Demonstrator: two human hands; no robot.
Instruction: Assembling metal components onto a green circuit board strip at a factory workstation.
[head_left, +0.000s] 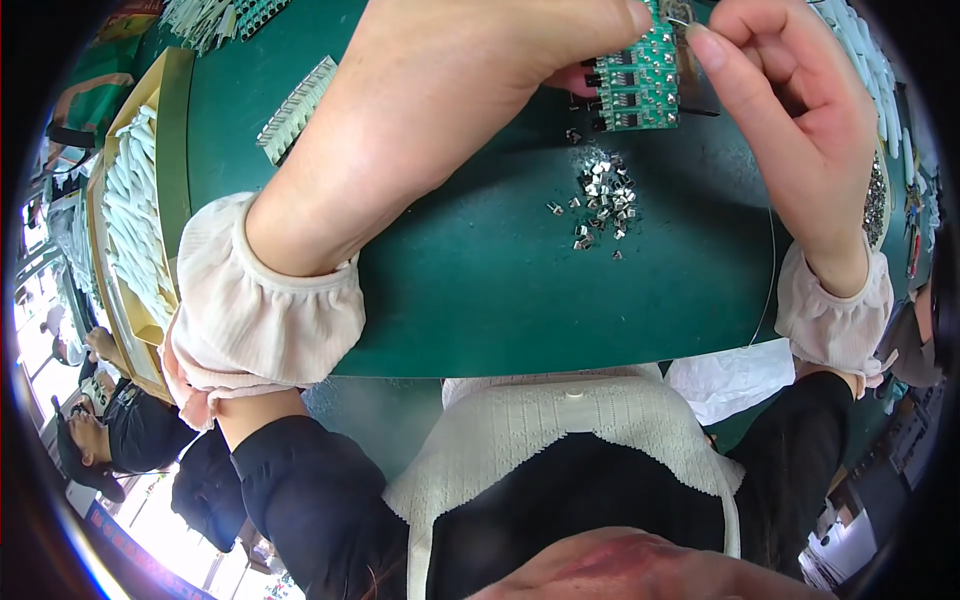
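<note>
A green circuit board panel (650, 85), with rows of small black parts along its left edge, is at the top of the view. My left hand (570, 40) grips it from the left, its fingers partly hidden behind the board and cut off by the frame. At the board's right edge, the thumb and index finger of my right hand (800, 110) come together in a pinch by a small silvery piece too small to name. Just below the board, a loose pile of small silver metal parts (606, 190) lies on the green table (560, 300).
Another narrow board strip (297, 110) lies left of my left forearm. A yellowish box (172, 150) of white slender pieces (135, 210) stands at the left. More white pieces (865, 50) and a round container of small parts (876, 200) are at the right. Other people (130, 430) sit beyond the left side.
</note>
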